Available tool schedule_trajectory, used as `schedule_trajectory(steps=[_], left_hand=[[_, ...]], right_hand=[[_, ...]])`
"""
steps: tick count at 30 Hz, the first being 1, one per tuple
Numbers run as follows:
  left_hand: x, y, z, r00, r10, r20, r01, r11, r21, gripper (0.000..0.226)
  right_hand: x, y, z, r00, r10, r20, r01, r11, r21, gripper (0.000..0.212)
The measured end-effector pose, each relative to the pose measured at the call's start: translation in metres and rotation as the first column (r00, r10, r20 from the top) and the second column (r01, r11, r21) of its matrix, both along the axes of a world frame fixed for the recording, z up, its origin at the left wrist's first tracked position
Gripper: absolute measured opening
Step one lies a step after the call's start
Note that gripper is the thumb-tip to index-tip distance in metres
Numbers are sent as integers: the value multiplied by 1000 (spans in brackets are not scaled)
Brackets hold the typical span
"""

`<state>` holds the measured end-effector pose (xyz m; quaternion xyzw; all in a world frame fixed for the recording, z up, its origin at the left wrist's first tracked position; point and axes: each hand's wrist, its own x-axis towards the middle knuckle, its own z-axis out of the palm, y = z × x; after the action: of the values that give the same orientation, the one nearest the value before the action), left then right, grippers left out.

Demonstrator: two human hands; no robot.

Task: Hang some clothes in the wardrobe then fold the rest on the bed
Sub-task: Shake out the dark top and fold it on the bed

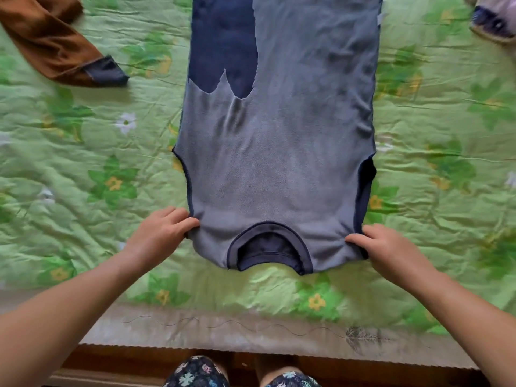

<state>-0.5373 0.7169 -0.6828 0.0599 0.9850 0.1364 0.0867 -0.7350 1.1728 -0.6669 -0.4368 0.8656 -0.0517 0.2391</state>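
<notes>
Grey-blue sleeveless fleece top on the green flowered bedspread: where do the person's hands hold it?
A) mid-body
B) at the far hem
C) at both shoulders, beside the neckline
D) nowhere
C: the left hand and right hand each grip a shoulder corner of the grey-blue sleeveless fleece top, either side of its dark neckline.

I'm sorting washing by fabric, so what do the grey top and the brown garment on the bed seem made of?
Grey top: likely fleece or a brushed knit with a matte finish. It has a fuzzy nap with paler stroke marks and navy binding at the neck.
Brown garment: possibly velour or faux suede, with a soft sheen along the folds. Blur leaves it open.
</notes>
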Motion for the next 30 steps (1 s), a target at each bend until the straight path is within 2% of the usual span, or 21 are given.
schedule_trajectory(steps=[2, 4, 6, 7, 8, 10, 12, 13, 14, 15, 16, 18, 19, 21, 23, 24, 25, 26, 28, 30], left_hand=[[-12, -4, 8, 1000, 12, -21, -13, 1000, -16, 18], [-28, -10, 18, 996, -14, -84, 14, 1000, 1, 23], [-50, -18, 31, 996, 49, -81, -37, 989, 145, 24], [-65, -24, 37, 984, 177, -21, -165, 950, 265, 19], [-83, -31, 43, 944, 326, 60, -324, 867, 379, 12], [-129, -48, 49, 789, 564, 245, -594, 596, 540, 9], [-176, -62, 50, 649, 600, 468, -707, 246, 663, 8], [-196, -66, 49, 589, 574, 569, -736, 92, 671, 7], [-211, -68, 46, 539, 543, 644, -765, -5, 644, 6], [-219, -66, 39, 504, 512, 696, -799, -30, 601, 7], [-222, -63, 31, 483, 489, 726, -831, -5, 557, 8], [-215, -55, 11, 486, 502, 715, -859, 126, 496, 9], [-209, -53, 3, 508, 516, 690, -854, 195, 482, 7], [-200, -50, -12, 537, 545, 644, -837, 252, 485, 15], [-195, -48, -16, 533, 574, 621, -837, 252, 486, 20], [-195, -48, -16, 524, 581, 623, -841, 234, 488, 21], [-194, -48, -16, 515, 582, 629, -844, 215, 492, 21], [-194, -49, -16, 512, 578, 636, -845, 203, 495, 21], [-190, -50, -15, 507, 568, 649, -846, 183, 501, 21], [-184, -52, -14, 499, 575, 648, -850, 178, 496, 20]], right_hand=[[-8, -4, 6, 994, -39, -101, 33, 998, -58, 46], [-22, -11, 13, 985, -111, -130, 93, 986, -140, 41], [-41, -22, 22, 978, -208, -24, 198, 956, -217, 35], [-55, -29, 27, 942, -319, 102, 335, 908, -254, 31], [-72, -39, 34, 852, -461, 248, 518, 813, -267, 24], [-117, -64, 46, 586, -646, 489, 802, 548, -238, 7], [-164, -88, 46, 342, -656, 673, 933, 321, -161, 16], [-183, -98, 41, 229, -632, 740, 963, 257, -79, 19], [-197, -107, 35, 139, -618, 774, 971, 239, 16, 23], [-203, -113, 24, 89, -628, 773, 956, 271, 110, 27], [-203, -116, 11, 69, -649, 757, 930, 316, 187, 30], [-197, -117, -14, 109, -697, 709, 886, 391, 248, 31], [-193, -116, -24, 160, -717, 678, 872, 425, 244, 30], [-191, -111, -39, 299, -741, 601, 845, 498, 194, 19], [-191, -109, -45, 469, -744, 475, 798, 588, 132, 11], [-192, -109, -47, 529, -732, 430, 783, 616, 84, 8], [-193, -108, -48, 551, -717, 427, 787, 616, 19, 6], [-194, -108, -45, 536, -700, 472, 810, 583, -55, 8], [-196, -107, -37, 423, -665, 616, 889, 436, -140, 14], [-197, -104, -32, 305, -636, 709, 931, 355, -83, 16]])
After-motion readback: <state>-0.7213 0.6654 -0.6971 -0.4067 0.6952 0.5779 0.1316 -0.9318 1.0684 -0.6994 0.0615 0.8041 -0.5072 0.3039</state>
